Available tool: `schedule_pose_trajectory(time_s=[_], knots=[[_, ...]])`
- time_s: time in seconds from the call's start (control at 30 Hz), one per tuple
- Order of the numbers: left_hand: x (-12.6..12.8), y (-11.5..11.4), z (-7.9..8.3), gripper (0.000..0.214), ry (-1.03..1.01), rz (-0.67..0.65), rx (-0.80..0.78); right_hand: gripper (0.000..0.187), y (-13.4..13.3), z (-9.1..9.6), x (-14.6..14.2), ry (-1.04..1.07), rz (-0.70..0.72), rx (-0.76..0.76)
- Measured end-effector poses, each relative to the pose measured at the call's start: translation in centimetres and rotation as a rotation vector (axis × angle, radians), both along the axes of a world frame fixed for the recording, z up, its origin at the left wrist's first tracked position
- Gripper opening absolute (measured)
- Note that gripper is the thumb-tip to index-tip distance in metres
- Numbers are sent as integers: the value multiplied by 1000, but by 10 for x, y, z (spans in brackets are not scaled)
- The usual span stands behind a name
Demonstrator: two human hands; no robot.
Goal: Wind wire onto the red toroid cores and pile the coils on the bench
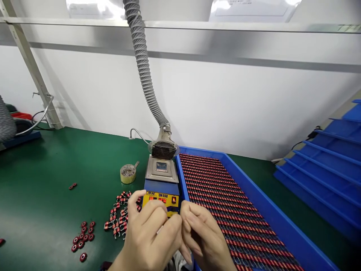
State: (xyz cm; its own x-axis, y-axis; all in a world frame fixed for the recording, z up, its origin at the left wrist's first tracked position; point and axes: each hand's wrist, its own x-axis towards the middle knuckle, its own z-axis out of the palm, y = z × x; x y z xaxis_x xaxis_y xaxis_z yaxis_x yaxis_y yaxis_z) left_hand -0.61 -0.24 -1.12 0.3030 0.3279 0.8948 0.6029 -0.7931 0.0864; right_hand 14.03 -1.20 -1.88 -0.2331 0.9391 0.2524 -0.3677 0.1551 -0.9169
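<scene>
Red-wound coils (120,216) lie heaped just past my left hand (152,229), its fingertips almost meeting those of my right hand (201,235); anything pinched between them is hidden, so I cannot tell. Under my right hand, the blue tray (255,188) looks full with packed rows of coils (222,199). Red toroid rings (81,237) remain loose on the green mat (42,188), near a solder pot (162,169), a fume hose (141,56) and a white wall (225,109).

A white partition wall (225,105) with a long aluminium rail (214,26) stands behind a green anti-static workbench (47,169), crossed by a grey ribbed extraction hose (138,49).
</scene>
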Motion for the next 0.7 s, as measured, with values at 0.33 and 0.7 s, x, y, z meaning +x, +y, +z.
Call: schedule_pose_trajectory(time_s=[0.33, 0.7], knots=[[3, 0, 8, 16, -395, -348, -694, 15, -1, 1, 4, -218, -319, 493], [2, 2, 10, 18, -504, -367, -763, 18, 3, 3, 12, -6, -566, 324]])
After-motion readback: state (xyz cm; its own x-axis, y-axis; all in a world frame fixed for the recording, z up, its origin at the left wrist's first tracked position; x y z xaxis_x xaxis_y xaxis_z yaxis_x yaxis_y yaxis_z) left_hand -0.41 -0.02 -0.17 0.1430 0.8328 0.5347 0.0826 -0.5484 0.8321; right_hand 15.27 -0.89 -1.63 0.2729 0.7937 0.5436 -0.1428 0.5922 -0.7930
